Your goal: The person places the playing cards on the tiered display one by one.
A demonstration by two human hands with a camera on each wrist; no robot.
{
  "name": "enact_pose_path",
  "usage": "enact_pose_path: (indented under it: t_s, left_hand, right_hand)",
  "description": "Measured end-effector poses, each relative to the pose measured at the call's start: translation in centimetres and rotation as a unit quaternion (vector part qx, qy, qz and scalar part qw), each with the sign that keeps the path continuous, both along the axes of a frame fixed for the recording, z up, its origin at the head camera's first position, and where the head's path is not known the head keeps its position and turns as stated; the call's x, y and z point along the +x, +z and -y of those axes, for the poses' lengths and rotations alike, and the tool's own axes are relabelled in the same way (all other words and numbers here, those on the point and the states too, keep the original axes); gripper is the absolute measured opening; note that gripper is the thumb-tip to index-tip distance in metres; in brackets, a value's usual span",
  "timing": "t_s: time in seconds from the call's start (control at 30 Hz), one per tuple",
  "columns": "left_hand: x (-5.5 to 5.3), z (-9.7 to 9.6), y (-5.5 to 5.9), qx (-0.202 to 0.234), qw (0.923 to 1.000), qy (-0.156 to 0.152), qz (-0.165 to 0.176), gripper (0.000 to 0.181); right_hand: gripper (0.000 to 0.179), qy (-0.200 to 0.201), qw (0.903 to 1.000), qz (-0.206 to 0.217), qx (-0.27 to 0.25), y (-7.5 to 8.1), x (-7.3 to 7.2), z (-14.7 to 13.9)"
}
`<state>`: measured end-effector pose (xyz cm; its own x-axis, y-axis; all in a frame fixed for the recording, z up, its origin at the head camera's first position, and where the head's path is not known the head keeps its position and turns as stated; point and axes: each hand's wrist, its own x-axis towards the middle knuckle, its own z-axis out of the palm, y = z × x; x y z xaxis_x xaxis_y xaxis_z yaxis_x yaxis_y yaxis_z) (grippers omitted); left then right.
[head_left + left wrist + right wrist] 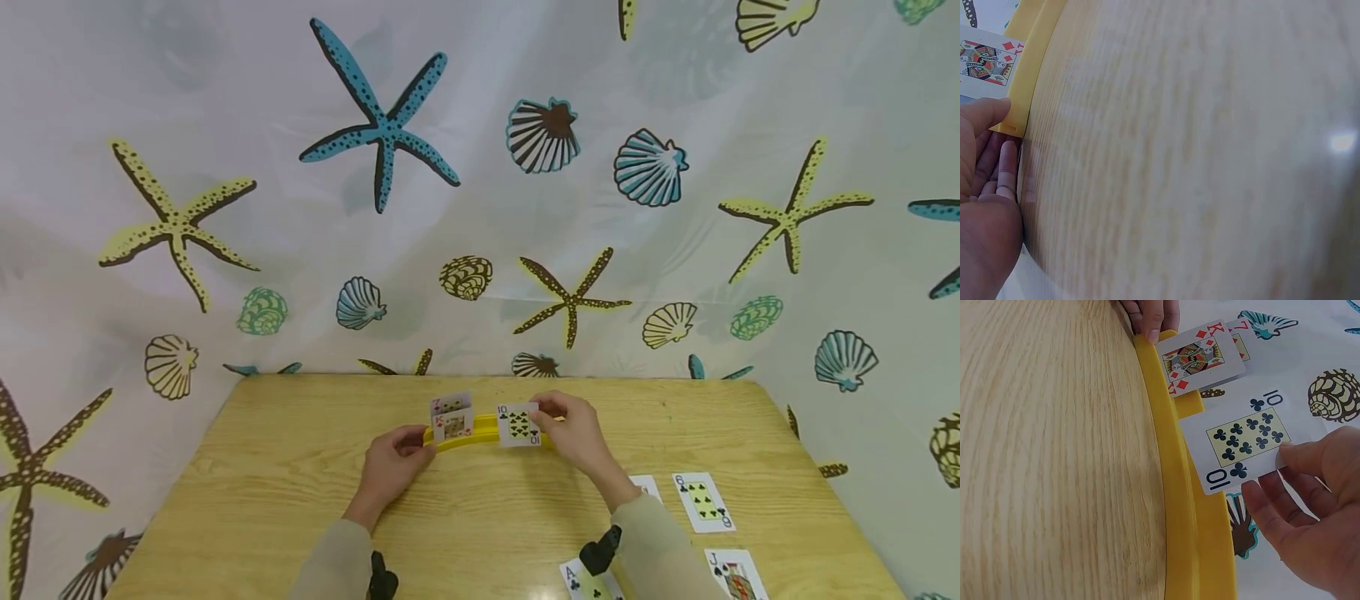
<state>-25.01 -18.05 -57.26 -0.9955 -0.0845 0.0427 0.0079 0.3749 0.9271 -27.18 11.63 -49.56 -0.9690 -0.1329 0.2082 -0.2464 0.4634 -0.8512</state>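
A curved yellow card holder (pixel 486 433) lies across the middle of the table. My left hand (pixel 396 460) grips its left end, thumb on the front wall and fingers behind. Close to that hand, a king of diamonds (pixel 1194 357) stands in the holder with a seven of diamonds (pixel 451 403) behind it. My right hand (pixel 573 429) pinches a ten of clubs (pixel 1241 440) by its right edge, thumb on the face. The card's lower edge is right at the holder's slot, to the right of the king.
On the wooden table (pixel 300 500) several cards lie face up at the right: a six of clubs (pixel 703 502), a jack of spades (pixel 737 575), an ace (pixel 577 581) and one partly hidden by the right arm. A shell-and-starfish cloth (pixel 480 208) hangs behind the table.
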Motion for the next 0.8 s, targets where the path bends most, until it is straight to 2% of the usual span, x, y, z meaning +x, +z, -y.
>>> enact_pose_path:
  t_s: [0.23, 0.8]
  left_hand:
    - [-0.1, 0.0, -0.1, -0.01, 1.0, 0.001, 0.001, 0.038]
    - [-0.1, 0.2, 0.0, -0.006, 1.0, -0.004, -0.003, 0.038]
  right_hand:
    - [0.011, -0.012, 0.9999, -0.002, -0.009, 0.2, -0.5, 0.8]
    - [0.012, -0.009, 0.9994, -0.025, -0.021, 0.2, -1.7, 2.4]
